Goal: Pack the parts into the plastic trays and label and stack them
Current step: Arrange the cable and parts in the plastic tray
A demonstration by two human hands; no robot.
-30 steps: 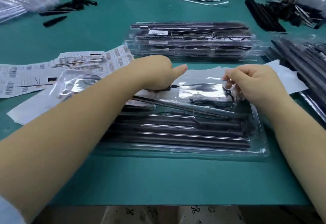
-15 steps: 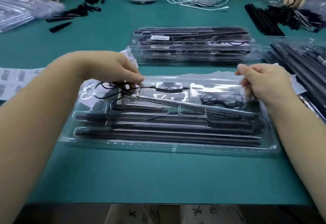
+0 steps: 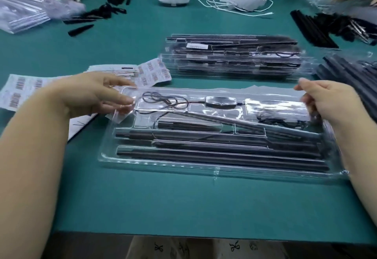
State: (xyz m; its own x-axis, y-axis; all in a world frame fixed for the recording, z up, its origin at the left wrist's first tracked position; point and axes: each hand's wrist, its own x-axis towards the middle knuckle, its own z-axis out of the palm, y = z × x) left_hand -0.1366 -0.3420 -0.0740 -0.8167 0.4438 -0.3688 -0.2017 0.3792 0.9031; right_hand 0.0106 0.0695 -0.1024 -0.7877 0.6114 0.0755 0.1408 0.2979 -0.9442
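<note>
The left hand [image 3: 95,93] is pinching the clear tray [image 3: 214,164] at its far left edge, while the right hand [image 3: 326,103] is gripping the far right edge. Bare green table [image 3: 183,203] is lying open along the tray's near rim.

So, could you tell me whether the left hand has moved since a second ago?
Yes. The left hand has moved leftward along the plastic tray, from its middle to its left end.

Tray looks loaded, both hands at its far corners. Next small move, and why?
Probably fold the clear lid toward the person and press it shut. The tray already holds the black rods and the cable, and the left hand and right hand hold the lid's far ends.
</note>
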